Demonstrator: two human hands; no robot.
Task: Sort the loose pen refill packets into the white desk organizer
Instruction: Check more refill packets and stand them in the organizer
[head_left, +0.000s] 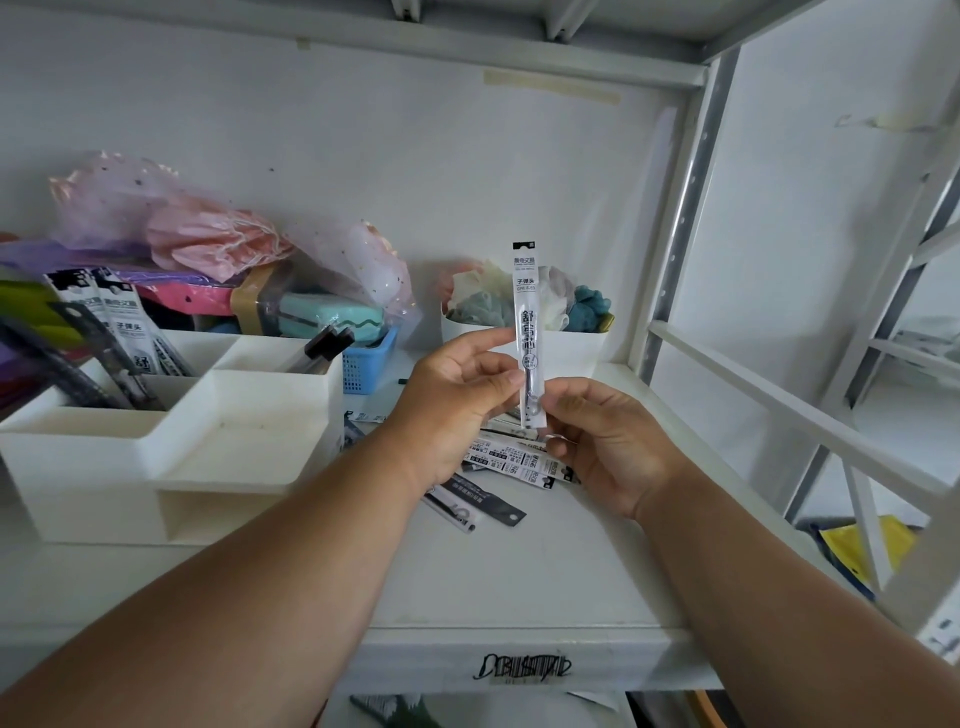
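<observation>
**One packet held upright above the shelf**

Both hands hold a single refill packet (529, 332) upright over the white shelf (519, 582). The right hand (608, 447) has its grip pinched on the packet's lower end; the left hand (457, 400) has its grip closed on the middle. Beneath them lie loose packets (511, 462). Farther left stands the white organizer (171, 441), with packets already in its rear compartment.
</observation>
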